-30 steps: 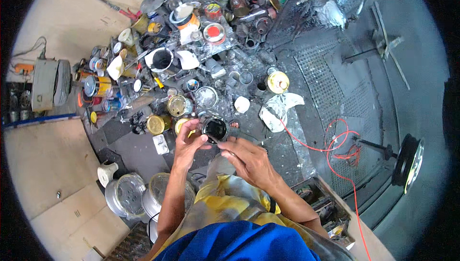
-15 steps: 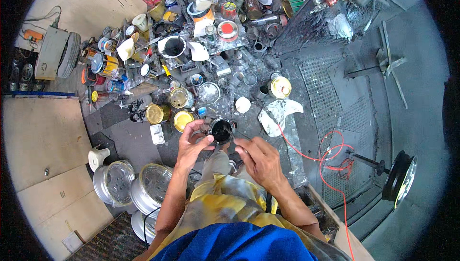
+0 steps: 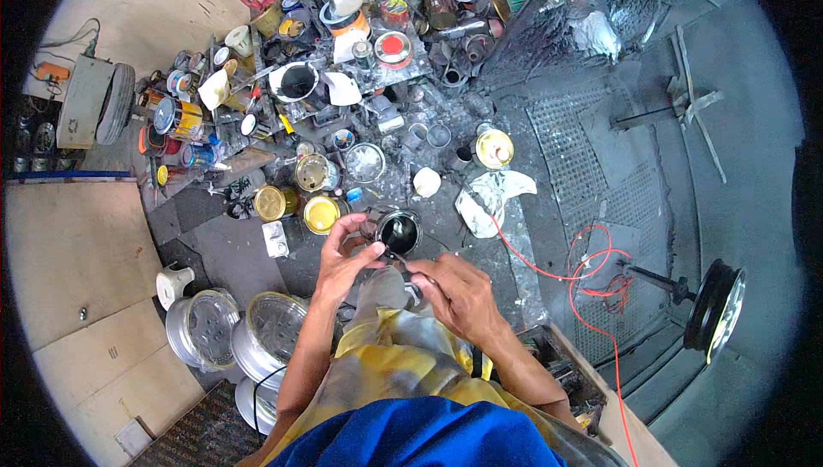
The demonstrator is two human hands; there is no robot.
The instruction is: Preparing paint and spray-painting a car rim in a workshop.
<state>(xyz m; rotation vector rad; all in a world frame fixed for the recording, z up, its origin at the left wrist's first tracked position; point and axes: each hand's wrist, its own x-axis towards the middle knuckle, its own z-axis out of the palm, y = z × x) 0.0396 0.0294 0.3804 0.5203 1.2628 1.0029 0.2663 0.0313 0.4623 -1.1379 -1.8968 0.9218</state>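
Note:
My left hand grips a small round container of dark, glossy liquid, its thumb near the lower rim. My right hand, below and to the right of the container, pinches a thin dark tool that reaches up to the rim beside my left thumb. Beyond them stand a yellow-topped can and a gold can.
Paint cans and cups crowd a paint-stained bench ahead. Silver wheel rims lie lower left. A red hose runs along the right, where a black wheel sits on a stand. A white cloth lies right of the container.
The view has shifted slightly. My right hand moved rightward from the rim, then came back a little lower, with the tool at the container again. My left hand still holds the container.

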